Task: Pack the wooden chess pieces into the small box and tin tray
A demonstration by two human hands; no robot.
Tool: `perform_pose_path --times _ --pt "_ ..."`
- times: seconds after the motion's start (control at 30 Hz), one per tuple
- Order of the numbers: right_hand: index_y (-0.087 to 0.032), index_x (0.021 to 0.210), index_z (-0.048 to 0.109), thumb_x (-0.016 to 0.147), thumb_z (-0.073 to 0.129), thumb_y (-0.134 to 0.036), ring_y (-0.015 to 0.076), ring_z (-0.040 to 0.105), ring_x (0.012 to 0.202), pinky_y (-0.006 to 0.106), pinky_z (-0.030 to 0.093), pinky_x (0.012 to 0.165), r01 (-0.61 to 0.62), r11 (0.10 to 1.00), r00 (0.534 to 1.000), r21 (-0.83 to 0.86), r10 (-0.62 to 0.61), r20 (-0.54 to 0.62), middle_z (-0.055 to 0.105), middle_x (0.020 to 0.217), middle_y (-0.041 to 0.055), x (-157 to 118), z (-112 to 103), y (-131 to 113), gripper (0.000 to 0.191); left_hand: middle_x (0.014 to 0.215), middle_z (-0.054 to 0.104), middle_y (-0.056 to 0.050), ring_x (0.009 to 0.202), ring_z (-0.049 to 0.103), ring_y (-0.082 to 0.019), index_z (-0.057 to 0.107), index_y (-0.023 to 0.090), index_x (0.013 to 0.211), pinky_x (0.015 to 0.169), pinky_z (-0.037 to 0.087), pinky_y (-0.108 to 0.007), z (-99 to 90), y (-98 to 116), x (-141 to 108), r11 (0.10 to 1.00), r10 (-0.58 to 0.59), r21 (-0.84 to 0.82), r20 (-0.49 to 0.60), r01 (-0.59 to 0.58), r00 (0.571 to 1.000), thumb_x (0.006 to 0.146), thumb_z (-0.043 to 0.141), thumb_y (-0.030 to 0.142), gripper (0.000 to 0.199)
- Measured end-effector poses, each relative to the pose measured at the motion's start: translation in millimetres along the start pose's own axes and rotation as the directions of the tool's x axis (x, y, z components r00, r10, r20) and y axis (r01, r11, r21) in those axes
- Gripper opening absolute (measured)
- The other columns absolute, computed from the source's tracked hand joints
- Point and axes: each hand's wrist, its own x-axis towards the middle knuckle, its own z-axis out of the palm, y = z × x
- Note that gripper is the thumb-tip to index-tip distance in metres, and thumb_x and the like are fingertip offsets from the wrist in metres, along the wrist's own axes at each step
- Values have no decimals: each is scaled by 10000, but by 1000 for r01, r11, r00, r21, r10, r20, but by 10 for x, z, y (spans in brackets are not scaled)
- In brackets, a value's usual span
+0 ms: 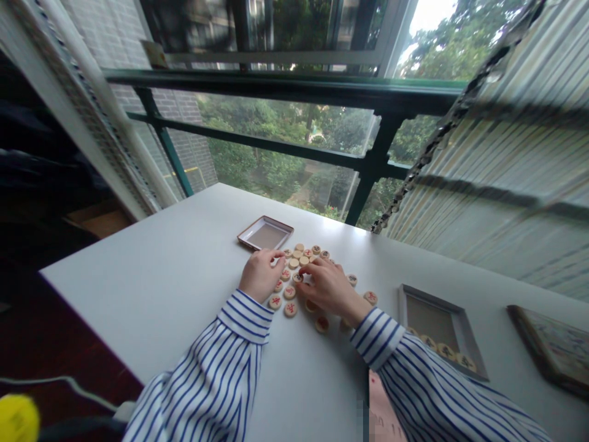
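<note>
Round wooden Chinese chess pieces with red and dark characters lie loosely in a group on the white table (184,270); several show blank faces. My left hand (262,274) rests at the group's left edge, fingers bent and a little apart, with no piece visible in its grasp. Across the group reaches my right hand (330,290), palm down. Its thumb and forefinger close around a dark-marked chess piece (298,278). Red-marked pieces such as this chess piece (289,309) lie nearer me, between the wrists. The right hand covers some of the pieces.
A shallow open box lid (243,240) lies beyond my left hand. At right, an open box tray (478,362) holds several pieces in a row, near a dark-edged patterned box (552,350). A pink item (384,405) is under my right forearm. A green railing (276,86) stands behind.
</note>
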Motion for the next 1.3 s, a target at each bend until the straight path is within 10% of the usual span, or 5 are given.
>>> perform_pose_path --times 1.3 --pt "-229 927 602 756 482 -238 203 497 875 330 323 740 -121 992 987 39 124 -100 579 932 53 -13 -102 35 209 1143 554 -86 1042 455 -275 695 243 889 861 391 -410 194 52 12 933 125 335 38 -130 991 712 576 383 255"
